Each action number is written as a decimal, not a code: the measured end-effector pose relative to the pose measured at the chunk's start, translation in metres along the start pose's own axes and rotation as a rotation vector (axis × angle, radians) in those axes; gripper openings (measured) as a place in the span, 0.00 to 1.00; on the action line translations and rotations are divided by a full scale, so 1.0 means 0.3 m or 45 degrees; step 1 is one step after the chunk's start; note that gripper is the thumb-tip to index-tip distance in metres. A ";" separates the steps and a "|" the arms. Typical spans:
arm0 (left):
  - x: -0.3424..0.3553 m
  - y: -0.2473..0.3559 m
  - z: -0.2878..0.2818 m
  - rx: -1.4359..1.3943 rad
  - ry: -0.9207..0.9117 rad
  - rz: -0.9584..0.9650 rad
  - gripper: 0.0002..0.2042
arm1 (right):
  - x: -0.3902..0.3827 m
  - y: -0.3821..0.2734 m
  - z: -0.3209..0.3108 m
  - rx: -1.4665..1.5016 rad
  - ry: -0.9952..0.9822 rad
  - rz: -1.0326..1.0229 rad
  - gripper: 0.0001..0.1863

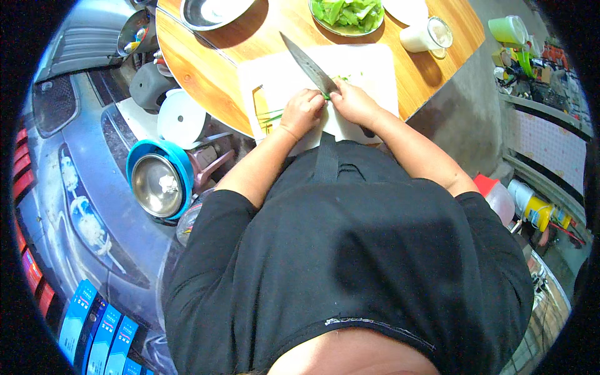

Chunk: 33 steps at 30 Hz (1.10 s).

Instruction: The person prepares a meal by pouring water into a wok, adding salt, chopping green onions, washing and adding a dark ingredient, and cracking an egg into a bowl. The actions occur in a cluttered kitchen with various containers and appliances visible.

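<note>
Thin, long green stalks (pixel 274 118) lie near the near left corner of the flat white cutting board (pixel 375 70), which sits at the near edge of the round-sided, light brown wooden tabletop (pixel 203 81). The bare left hand (pixel 303 110) comes in at a slant, its fingers curled down around the stalks. Next, the long gray metal knife (pixel 309 64) points to the board's far left corner. The bare right hand (pixel 353 104) leans in, fingers wrapped tight around the knife, close beside the left hand.

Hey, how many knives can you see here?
1: the knife in the right hand, angled over the white cutting board, tip pointing forward and left. Others may be hidden in the clutter at far right.
</note>
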<state>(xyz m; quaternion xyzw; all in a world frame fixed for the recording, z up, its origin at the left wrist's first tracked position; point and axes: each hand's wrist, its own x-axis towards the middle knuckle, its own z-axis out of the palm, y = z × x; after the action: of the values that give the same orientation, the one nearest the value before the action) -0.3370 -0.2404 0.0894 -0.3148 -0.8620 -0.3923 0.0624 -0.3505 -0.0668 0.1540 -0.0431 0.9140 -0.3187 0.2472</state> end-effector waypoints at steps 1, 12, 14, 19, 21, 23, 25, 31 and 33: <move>0.001 -0.002 0.001 -0.009 0.012 0.009 0.10 | -0.007 0.007 -0.007 0.066 0.040 -0.015 0.17; -0.019 0.014 -0.027 0.192 -0.084 0.029 0.12 | 0.032 0.021 0.018 0.039 -0.023 -0.009 0.19; -0.014 0.022 -0.050 0.199 -0.114 0.034 0.14 | 0.025 0.043 0.018 0.124 0.037 -0.010 0.20; -0.019 0.032 -0.060 0.040 -0.135 -0.012 0.14 | -0.056 0.084 -0.019 0.205 0.075 0.076 0.23; -0.002 0.028 -0.017 0.042 -0.087 0.030 0.12 | -0.084 0.096 -0.054 0.261 0.085 0.034 0.21; 0.012 0.024 0.025 0.046 -0.089 0.032 0.11 | -0.110 0.099 -0.073 0.141 0.060 0.050 0.19; 0.017 0.019 0.046 0.009 -0.051 0.041 0.09 | -0.126 0.100 -0.075 0.029 0.026 0.031 0.18; 0.022 0.019 0.028 0.010 -0.080 0.089 0.10 | -0.046 0.080 -0.016 -0.116 -0.009 -0.019 0.16; 0.029 0.021 0.021 0.002 -0.107 0.099 0.10 | -0.022 0.080 -0.019 -0.061 0.006 -0.005 0.15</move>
<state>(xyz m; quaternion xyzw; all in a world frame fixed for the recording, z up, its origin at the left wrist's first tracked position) -0.3393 -0.2285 0.0923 -0.3643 -0.8512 -0.3754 0.0417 -0.3456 -0.0431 0.1461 -0.0499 0.9219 -0.2971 0.2434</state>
